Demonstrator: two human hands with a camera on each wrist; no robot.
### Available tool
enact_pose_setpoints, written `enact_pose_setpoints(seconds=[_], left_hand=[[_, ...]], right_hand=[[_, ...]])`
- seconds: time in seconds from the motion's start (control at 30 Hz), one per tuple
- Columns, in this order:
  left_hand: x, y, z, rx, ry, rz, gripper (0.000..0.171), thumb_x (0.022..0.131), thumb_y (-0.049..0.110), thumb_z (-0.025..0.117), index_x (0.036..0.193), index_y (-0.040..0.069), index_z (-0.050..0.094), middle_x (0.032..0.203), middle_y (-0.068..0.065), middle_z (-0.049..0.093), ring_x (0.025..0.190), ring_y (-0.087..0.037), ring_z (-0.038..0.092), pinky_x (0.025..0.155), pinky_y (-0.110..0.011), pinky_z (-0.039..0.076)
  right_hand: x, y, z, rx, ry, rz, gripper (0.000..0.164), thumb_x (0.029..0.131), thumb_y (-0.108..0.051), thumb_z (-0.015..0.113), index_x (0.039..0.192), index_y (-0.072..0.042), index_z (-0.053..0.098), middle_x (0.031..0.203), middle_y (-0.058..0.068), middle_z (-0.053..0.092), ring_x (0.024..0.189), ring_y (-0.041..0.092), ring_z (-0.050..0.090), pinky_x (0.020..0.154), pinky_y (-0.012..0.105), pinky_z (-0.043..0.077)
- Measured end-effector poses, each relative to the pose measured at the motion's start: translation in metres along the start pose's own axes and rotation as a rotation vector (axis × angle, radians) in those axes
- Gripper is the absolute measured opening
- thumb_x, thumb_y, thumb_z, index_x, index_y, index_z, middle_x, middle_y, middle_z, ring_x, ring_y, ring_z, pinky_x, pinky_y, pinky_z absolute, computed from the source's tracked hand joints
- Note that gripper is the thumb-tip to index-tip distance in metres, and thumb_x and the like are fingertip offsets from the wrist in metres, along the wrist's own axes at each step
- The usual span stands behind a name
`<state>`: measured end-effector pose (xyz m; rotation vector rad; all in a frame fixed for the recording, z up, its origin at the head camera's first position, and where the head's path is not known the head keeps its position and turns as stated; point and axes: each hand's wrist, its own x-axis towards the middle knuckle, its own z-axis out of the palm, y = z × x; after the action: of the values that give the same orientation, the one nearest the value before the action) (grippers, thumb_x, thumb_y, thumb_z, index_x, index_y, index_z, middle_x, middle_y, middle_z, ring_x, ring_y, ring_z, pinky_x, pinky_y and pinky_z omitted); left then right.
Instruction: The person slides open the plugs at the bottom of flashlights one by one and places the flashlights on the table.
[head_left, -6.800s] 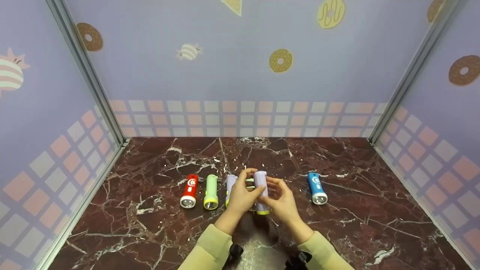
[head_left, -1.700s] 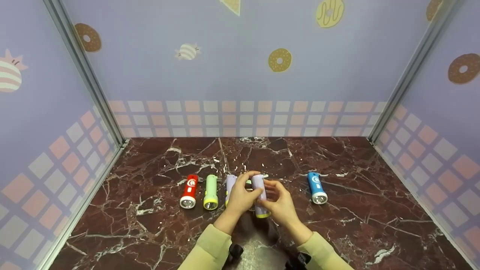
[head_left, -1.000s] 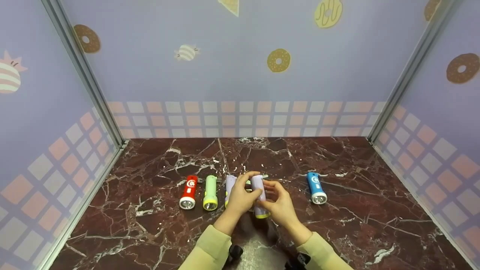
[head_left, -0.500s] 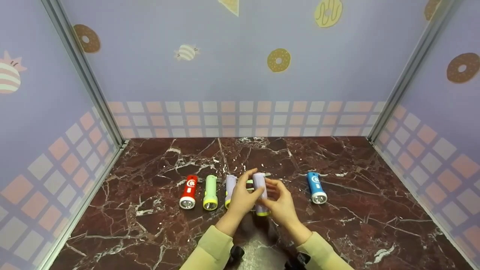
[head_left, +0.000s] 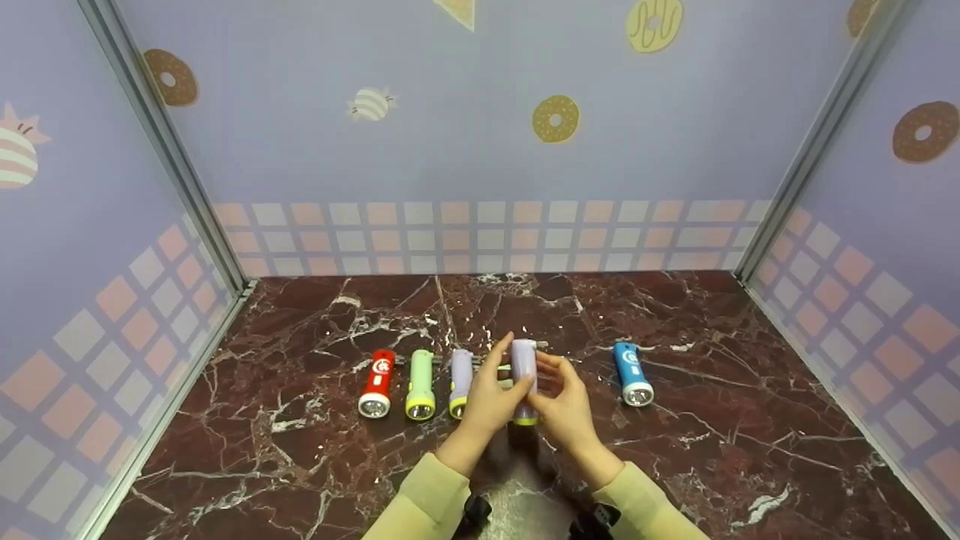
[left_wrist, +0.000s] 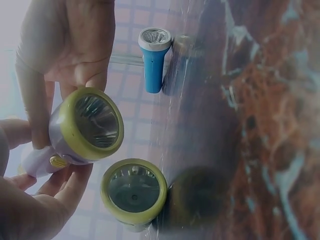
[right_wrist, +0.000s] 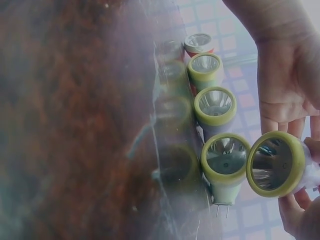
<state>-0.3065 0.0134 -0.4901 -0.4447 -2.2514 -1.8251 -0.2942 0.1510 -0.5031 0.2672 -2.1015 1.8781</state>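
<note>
Both hands hold a lavender flashlight with a yellow rim around its lens, the lens end toward the person. The left hand has its thumb across the body, index finger up along the far end. From the other side, the right hand pinches the body with thumb and fingers. A yellow switch on the body shows in the left wrist view. Just beside the held one lies a pale green flashlight, mostly hidden behind the left hand in the head view; two metal prongs stick out of it.
Left of the hands, a red flashlight, a green one and a lavender one lie in a row on the dark marbled table. A blue flashlight lies farther right. Patterned walls enclose the table.
Over the last second the held flashlight has risen slightly and shifted right. The left hand has moved right, its index finger straighter, uncovering more of the lavender flashlight on the table.
</note>
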Motion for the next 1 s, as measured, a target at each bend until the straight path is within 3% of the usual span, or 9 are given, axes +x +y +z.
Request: enact_pose_setpoints(seconds=[0.4, 0.53, 0.67, 0.8, 1.0], left_hand=[[0.003, 0.001, -0.005, -0.019, 0.001, -0.052, 0.07, 0.085, 0.008, 0.078, 0.149, 0.005, 0.051, 0.121, -0.029, 0.065, 0.098, -0.035, 0.068, 0.085, -0.043, 0.06], [0.006, 0.003, -0.009, -0.074, -0.01, -0.091, 0.069, 0.084, 0.007, 0.078, 0.148, 0.005, 0.052, 0.12, -0.027, 0.065, 0.097, -0.032, 0.068, 0.083, -0.04, 0.061], [0.009, 0.004, -0.012, -0.136, -0.019, -0.089, 0.069, 0.082, 0.002, 0.076, 0.147, 0.001, 0.051, 0.116, -0.03, 0.064, 0.091, -0.029, 0.069, 0.08, -0.035, 0.061], [0.01, 0.003, -0.014, -0.159, -0.025, -0.083, 0.069, 0.082, 0.001, 0.075, 0.147, -0.001, 0.05, 0.114, -0.03, 0.064, 0.087, -0.023, 0.068, 0.077, -0.03, 0.059], [0.012, 0.003, -0.019, -0.169, -0.02, -0.084, 0.068, 0.084, 0.0, 0.075, 0.147, -0.002, 0.049, 0.111, -0.028, 0.064, 0.086, -0.022, 0.067, 0.077, -0.029, 0.058]], right_hand=[[0.003, 0.001, -0.003, 0.04, -0.06, 0.002, 0.054, 0.083, 0.006, 0.076, 0.132, 0.01, 0.054, 0.129, 0.036, 0.062, 0.115, 0.044, 0.066, 0.095, 0.036, 0.059], [0.004, -0.003, -0.006, 0.076, -0.104, 0.016, 0.055, 0.084, 0.007, 0.075, 0.134, 0.01, 0.053, 0.131, 0.036, 0.061, 0.116, 0.043, 0.065, 0.095, 0.031, 0.057], [0.006, -0.006, -0.009, 0.088, -0.14, 0.024, 0.052, 0.088, 0.007, 0.07, 0.136, 0.011, 0.053, 0.132, 0.035, 0.061, 0.122, 0.042, 0.062, 0.099, 0.029, 0.055], [0.007, -0.009, -0.012, 0.086, -0.172, 0.088, 0.05, 0.092, 0.004, 0.066, 0.14, 0.008, 0.052, 0.133, 0.035, 0.06, 0.118, 0.038, 0.066, 0.094, 0.036, 0.059], [0.006, -0.015, -0.014, 0.181, -0.238, 0.219, 0.054, 0.094, 0.0, 0.063, 0.144, 0.008, 0.045, 0.136, 0.035, 0.055, 0.111, 0.027, 0.067, 0.091, 0.043, 0.061]])
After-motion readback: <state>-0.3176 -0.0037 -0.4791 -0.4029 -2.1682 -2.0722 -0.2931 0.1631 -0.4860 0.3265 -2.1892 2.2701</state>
